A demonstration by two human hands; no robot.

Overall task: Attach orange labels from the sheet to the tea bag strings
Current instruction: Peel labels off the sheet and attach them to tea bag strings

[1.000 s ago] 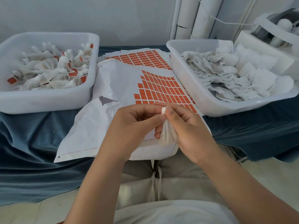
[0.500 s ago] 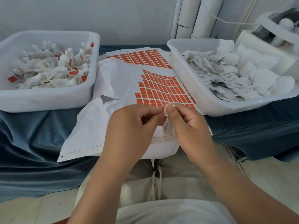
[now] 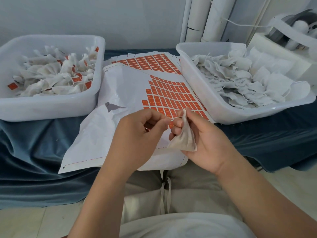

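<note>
Tea bag [image 3: 184, 140] is above the near edge of the sheet [image 3: 120, 86], in the right hand [image 3: 211, 140], fingers curled round it and thumb at its gathered top. Left hand [image 3: 137, 136] pinches the string [image 3: 177, 117] between thumb and forefinger. The string runs taut to the bag's top. Orange labels [image 3: 171, 97] occupy the sheet's right part. Left of the sheet: tub [image 3: 51, 109] of labelled bags. Right of the sheet: second tub [image 3: 205, 100], unlabelled bags.
</note>
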